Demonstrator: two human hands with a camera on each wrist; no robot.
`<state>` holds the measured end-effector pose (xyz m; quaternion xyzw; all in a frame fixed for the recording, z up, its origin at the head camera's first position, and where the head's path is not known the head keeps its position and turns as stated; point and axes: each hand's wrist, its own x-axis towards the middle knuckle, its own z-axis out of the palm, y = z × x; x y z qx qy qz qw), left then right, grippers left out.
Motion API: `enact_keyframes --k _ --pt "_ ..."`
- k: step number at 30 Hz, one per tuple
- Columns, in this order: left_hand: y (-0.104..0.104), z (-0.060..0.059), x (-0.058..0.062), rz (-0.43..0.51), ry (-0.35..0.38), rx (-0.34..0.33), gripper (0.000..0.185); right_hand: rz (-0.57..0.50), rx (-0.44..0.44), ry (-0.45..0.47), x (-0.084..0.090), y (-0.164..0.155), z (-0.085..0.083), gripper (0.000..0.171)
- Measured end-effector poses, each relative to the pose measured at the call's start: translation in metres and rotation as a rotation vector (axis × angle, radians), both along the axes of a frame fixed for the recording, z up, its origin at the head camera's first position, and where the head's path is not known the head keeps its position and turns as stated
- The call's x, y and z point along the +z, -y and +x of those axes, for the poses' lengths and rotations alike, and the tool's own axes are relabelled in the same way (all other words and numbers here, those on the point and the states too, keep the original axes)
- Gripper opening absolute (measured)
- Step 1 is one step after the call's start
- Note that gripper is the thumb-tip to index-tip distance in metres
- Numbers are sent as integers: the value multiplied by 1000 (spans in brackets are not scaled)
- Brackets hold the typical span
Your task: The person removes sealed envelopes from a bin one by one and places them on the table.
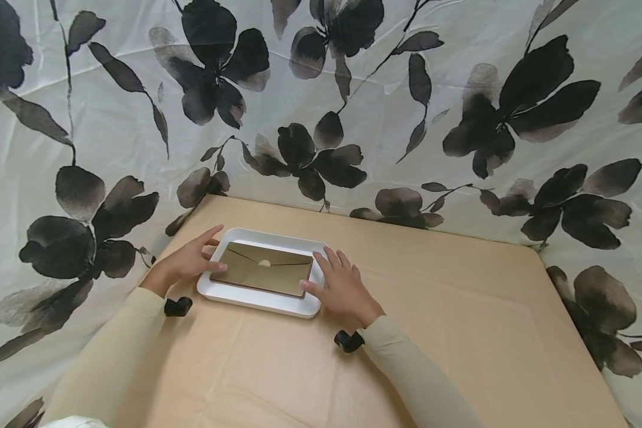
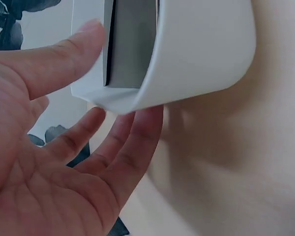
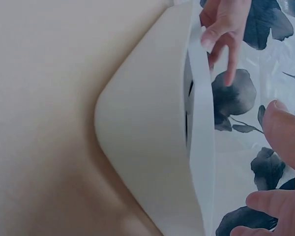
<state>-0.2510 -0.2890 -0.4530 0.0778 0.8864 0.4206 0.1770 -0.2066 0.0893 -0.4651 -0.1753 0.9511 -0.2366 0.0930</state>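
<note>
Hands bracket the white tray (image 1: pixel 257 300) on the bench (image 1: pixel 460 309), I read: left hand (image 1: pixel 189 261) and right hand (image 1: pixel 342 288) with fingers straight against its ends, steadying the gold envelope (image 1: pixel 267 270) inside.

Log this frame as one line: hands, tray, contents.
left hand: open, thumb on envelope | right hand: open, at tray right edge | envelope: flat in tray | tray: on table

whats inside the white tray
A gold envelope lies flat in the white tray, flap side up, and seems to top a thin stack. What is beneath it is covered. The left hand and right hand touch the tray's ends.
</note>
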Motion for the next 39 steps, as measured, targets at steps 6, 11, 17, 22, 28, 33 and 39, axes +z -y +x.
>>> enact_keyframes --k 6,11,17,22,28,33,39 --pt "5 -4 -4 36 56 11 104 -44 3 16 6 -1 -3 85" --pt "11 -7 -7 106 132 -6 98 -157 -12 51 14 -2 -6 84" --pt "16 -11 -6 117 238 3 94 -284 -34 101 23 -4 -12 81" --pt "17 -14 -8 111 259 13 95 -376 -59 160 26 -5 -14 79" --pt "15 -15 -12 126 281 45 96 -515 -120 280 25 -6 -14 77" --pt "15 -17 -13 117 294 65 96 -650 -143 386 26 -4 -15 75" --pt "17 -17 -13 123 302 74 97 -779 -188 535 29 4 -16 72"
